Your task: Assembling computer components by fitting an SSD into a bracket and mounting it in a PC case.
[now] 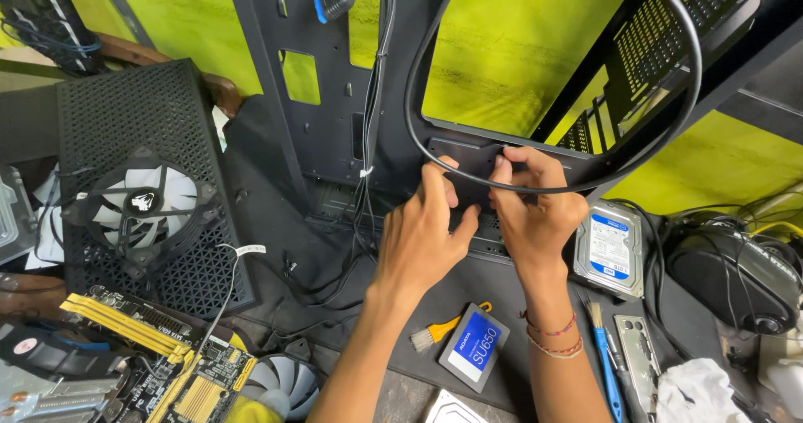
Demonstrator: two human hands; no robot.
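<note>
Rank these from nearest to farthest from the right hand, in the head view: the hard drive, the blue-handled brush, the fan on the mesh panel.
From the right hand:
1. Hard drive, just beside it on the right.
2. Blue-handled brush, lower right, by the forearm.
3. Fan on the mesh panel, far left.

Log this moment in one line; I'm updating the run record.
left hand: touching black metal computer case frame | right hand: pinching thick black looped cable | small flat blue-labelled drive: below hands
</note>
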